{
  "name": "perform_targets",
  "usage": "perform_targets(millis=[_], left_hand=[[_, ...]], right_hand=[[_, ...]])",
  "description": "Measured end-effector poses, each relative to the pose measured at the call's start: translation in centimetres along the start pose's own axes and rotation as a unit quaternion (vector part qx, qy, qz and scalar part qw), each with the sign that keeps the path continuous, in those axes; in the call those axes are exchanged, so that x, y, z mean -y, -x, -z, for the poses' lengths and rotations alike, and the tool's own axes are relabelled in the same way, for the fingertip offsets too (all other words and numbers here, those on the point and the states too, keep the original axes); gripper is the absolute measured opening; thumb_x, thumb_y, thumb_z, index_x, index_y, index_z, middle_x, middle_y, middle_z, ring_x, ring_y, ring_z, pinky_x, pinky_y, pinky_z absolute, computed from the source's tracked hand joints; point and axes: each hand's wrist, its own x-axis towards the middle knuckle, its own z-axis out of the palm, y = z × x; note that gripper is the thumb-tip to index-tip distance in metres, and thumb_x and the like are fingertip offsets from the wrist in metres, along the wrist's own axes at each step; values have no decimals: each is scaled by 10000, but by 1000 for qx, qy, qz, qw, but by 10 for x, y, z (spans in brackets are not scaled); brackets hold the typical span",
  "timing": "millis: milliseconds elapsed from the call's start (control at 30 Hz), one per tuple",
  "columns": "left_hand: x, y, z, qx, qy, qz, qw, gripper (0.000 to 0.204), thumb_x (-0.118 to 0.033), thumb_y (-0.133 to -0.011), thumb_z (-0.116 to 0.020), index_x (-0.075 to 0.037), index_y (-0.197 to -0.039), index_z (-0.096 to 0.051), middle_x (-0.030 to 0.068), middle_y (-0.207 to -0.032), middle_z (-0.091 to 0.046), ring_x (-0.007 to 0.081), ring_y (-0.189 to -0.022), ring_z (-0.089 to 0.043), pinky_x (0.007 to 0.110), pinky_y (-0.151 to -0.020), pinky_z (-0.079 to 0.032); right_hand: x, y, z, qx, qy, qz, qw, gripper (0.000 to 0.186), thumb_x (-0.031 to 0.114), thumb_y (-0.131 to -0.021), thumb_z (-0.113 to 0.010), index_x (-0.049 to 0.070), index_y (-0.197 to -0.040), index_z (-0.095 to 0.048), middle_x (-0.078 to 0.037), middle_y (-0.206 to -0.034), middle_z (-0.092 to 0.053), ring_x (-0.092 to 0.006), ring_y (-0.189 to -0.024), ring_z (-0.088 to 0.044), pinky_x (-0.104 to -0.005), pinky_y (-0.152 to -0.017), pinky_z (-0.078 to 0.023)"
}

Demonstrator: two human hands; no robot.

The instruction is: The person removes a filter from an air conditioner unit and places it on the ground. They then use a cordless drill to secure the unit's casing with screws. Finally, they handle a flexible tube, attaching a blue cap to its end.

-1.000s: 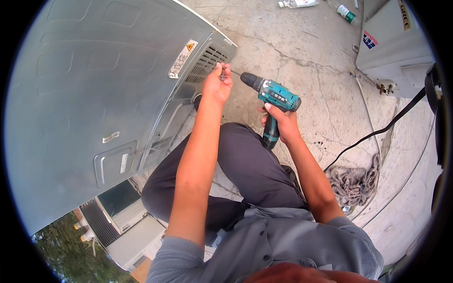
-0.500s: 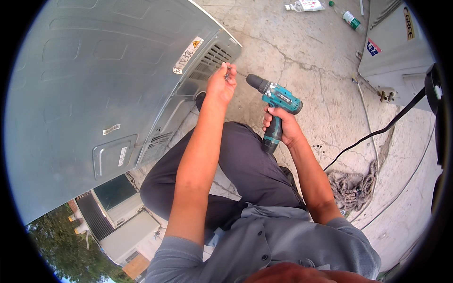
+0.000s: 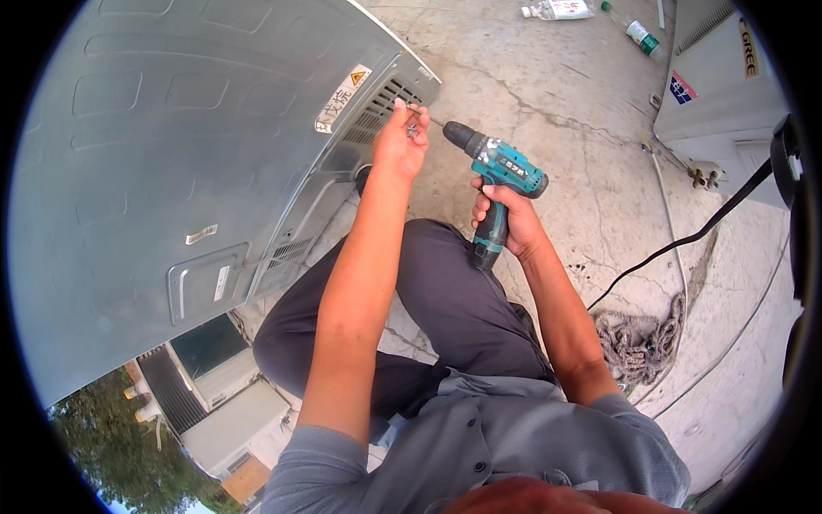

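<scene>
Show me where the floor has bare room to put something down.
Bare floor lies between the drill and pale hose, beyond the black cable; another patch runs between the corner of the grey panel and the clear bottle. It is crowded around the rope, with hose and cable close by, and between panel and drill, where the left hand is.

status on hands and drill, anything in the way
Right hand gripping cordless drill. Left hand holding small metal pieces near chuck. Left hand appears between chuck and vented panel.
</scene>
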Motion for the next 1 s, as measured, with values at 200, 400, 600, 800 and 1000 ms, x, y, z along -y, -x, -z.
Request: perform_targets(millis=[200,400,600,800,1000], left_hand=[[-6,9,11,-41,61,3,997,504,-468,-1010,-501,23,-1100,-569,80,-921,-587,147,-703,-574,250,-511,-377],[-39,3,94,-175,123,-35,976,484,-472,-974,-403,-15,-988,-561,53,-730,-529,136,-583,-445,268,-454,-316],[-61,8,122,-248,97,-24,964,409,-402,-909,-397,-28,-925,-562,48,-673,-504,133,-524,-403,263,-427,-285],[-66,4,121,-244,87,0,966,373,-363,-886,-398,-30,-925,-560,52,-678,-503,130,-514,-393,264,-425,-278],[-73,1,129,-245,65,12,967,331,-313,-859,-398,-34,-922,-563,48,-675,-504,127,-503,-387,263,-428,-274]], right_hand=[[-3,-4,-3,7,-39,8,999,311,163,-878,-628,-7,-1133,-577,-43,-720,-588,-163,-640,-601,-354,-628,-537],[6,-17,-4,6,-28,27,999,309,175,-893,-614,-2,-1141,-567,-38,-727,-584,-158,-644,-592,-349,-637,-535],[17,-32,-9,9,-21,49,999,299,179,-902,-615,0,-1136,-562,-32,-733,-582,-155,-652,-590,-345,-639,-534],[23,-43,-12,9,0,51,999,304,189,-916,-593,4,-1156,-557,-28,-744,-568,-153,-672,-579,-360,-661,-528],[27,-49,-18,7,11,49,999,307,189,-912,-601,5,-1155,-558,-27,-745,-577,-152,-665,-586,-359,-652,-533]])
